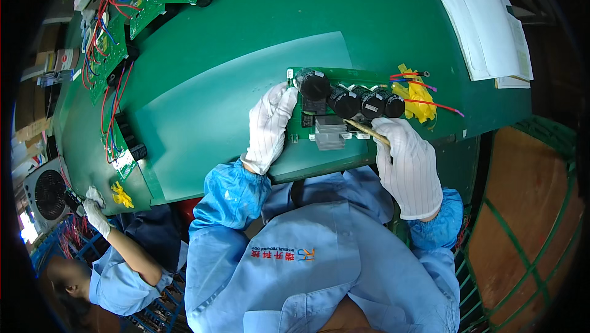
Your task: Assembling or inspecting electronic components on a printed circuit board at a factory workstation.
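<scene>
The board (344, 108) lies at the near edge of the green bench (233, 81), capacitors (359, 100) upright in a row. My left hand (270, 125) presses its left end, fingers flat and closed on nothing. My right hand (409, 164) grips a brush (364, 130) by the heatsink (330, 131). A hard stroke could, I think, snag the wires (424, 96) or nudge the board off the edge.

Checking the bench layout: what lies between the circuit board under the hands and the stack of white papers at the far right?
In the head view, only bare green mat separates the circuit board from the white papers; the board's yellow-taped wires reach that way.
</scene>
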`<move>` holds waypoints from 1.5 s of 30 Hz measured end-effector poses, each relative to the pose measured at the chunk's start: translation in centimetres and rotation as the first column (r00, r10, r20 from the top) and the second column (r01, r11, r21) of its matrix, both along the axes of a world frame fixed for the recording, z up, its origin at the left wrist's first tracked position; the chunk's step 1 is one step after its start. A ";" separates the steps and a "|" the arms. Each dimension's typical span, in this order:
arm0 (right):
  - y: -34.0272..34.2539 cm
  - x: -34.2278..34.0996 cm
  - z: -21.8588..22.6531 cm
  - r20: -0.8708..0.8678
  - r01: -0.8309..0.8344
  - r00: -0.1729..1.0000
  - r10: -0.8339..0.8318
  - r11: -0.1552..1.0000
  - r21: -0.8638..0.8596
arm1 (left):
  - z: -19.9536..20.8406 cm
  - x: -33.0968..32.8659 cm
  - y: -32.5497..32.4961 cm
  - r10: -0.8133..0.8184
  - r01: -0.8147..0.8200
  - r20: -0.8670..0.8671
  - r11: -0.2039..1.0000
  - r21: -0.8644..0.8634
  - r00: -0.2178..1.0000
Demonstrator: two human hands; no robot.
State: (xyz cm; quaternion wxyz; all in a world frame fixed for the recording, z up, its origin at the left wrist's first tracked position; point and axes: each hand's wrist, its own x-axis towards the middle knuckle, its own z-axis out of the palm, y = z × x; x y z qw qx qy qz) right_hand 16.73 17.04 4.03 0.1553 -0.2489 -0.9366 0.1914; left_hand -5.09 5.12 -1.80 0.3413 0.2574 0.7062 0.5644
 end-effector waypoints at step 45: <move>0.7 -0.7 2.4 0.064 -0.246 0.969 0.239 0.909 0.336 | -2.0 -0.6 -0.9 -0.026 0.025 0.034 0.999 0.032 0.999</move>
